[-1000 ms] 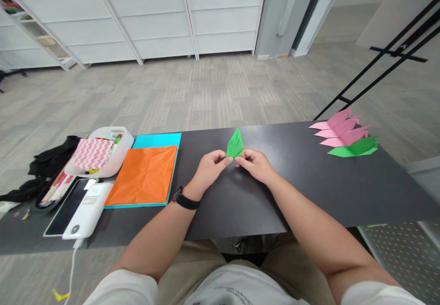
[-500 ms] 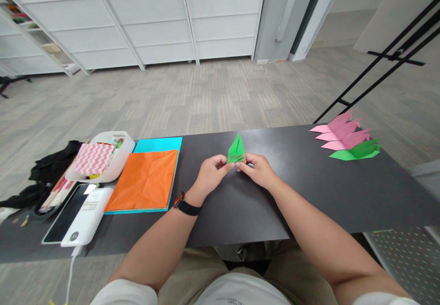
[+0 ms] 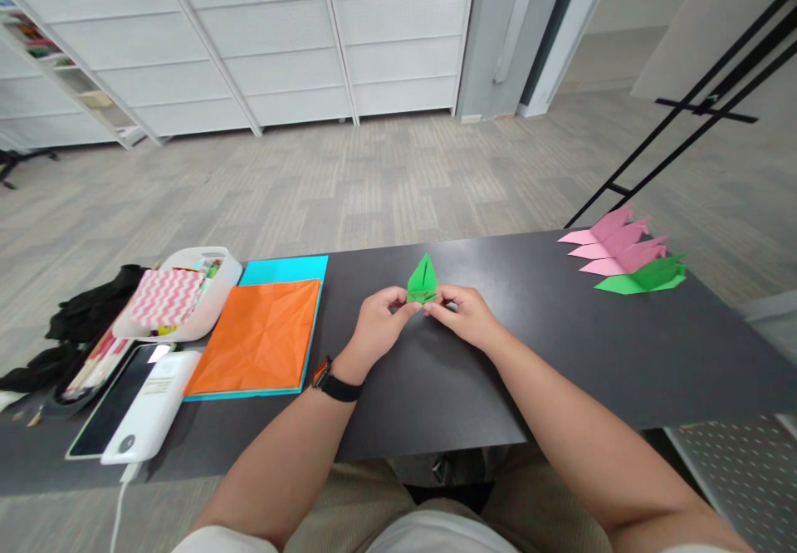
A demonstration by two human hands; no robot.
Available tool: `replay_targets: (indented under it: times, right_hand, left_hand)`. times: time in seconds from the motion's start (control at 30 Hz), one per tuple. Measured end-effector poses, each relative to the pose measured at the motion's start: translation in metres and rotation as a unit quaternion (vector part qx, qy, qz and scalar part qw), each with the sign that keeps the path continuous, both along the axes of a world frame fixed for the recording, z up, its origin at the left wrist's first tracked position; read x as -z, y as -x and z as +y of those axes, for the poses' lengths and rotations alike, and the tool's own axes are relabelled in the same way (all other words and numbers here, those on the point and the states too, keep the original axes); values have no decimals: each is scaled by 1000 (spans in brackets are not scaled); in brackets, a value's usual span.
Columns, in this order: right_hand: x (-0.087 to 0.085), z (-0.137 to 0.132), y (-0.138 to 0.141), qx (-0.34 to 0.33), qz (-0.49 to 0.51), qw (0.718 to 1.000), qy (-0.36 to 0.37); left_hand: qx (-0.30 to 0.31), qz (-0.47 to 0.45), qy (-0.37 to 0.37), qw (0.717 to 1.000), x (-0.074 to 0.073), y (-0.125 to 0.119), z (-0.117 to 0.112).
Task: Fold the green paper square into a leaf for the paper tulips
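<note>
A small piece of folded green paper [image 3: 422, 279] is held upright over the middle of the dark table, its pointed tip facing away from me. My left hand [image 3: 384, 318] pinches its lower left corner between thumb and fingers. On the lower right corner, my right hand [image 3: 464, 314] does the same. The paper's bottom edge has small creased folds between my thumbs. Several finished paper figures stand in a row at the right: pink ones [image 3: 613, 242] and a green one [image 3: 644, 276] nearest me.
Left of my hands lies orange paper [image 3: 258, 337] on blue sheets [image 3: 286, 269]. Further left are a white basket [image 3: 217, 287], a phone [image 3: 112, 408], a white power bank [image 3: 153, 408] with a cable, and black cloth [image 3: 93, 304]. A black metal stand [image 3: 660, 138] rises behind the table's right end.
The view has tilted and shifted slightly. Both hands still pinch the green paper, whose lower folds now look flatter and more level.
</note>
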State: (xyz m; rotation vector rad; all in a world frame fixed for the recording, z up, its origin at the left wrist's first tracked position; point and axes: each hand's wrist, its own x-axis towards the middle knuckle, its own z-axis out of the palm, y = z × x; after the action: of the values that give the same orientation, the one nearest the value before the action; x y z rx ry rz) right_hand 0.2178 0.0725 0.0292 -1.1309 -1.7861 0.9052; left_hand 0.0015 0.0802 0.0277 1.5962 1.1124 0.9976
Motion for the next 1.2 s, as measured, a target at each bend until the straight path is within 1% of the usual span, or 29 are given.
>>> replay_targets:
  times: [0.17,0.27,0.37,0.43,0.53,0.6,0.67,0.73,0.77,0.87,0.93,1.0,1.07,1.2]
  right_hand:
    - [-1,-1,-1,18,-15,999,-29]
    - [0,-1,-1,21,-19,999,-46]
    - [0,0,-1,8,-14,999,-43]
    - [-1,0,-1,9,-16,999,-40]
    - [-2,-1,-3,18,-18,999,-39]
    - [-1,-1,-4,26,-23,999,-41]
    - [0,0,-6,36,-33,998,-46]
    - [1,1,-6,46,-47,996,-55]
    - [2,1,-7,51,-52,995,-62]
    - [1,2,-6,55,-65,993,-85]
    - [1,1,-5,49,-70,991,-98]
    - [0,1,-4,39,-72,991,-104]
    - [1,1,-4,32,-70,992,-103]
    - [2,2,-4,34,-66,993,-87]
  left_hand:
    - [-1,-5,2,1000,-4,-2,-3]
    - [-10,20,-12,1000,-7,-2,-4]
    - [-21,48,-37,998,-8,1,-3]
    - [-21,48,-44,998,-8,2,-3]
    - [-9,27,-40,999,-6,1,-2]
    - [1,1,-40,999,-3,0,-2]
    - [-2,-34,-51,998,-1,-1,-1]
    - [-17,-66,-85,994,0,0,0]
    - [-25,-73,-114,990,0,0,0]
    - [-28,-54,-224,973,-4,3,-1]
    - [-19,-26,-278,960,-8,5,-3]
    - [-10,2,-302,953,-12,5,-4]
    - [-6,31,-306,952,-14,5,-5]
    - [-6,54,-299,953,-10,4,-3]
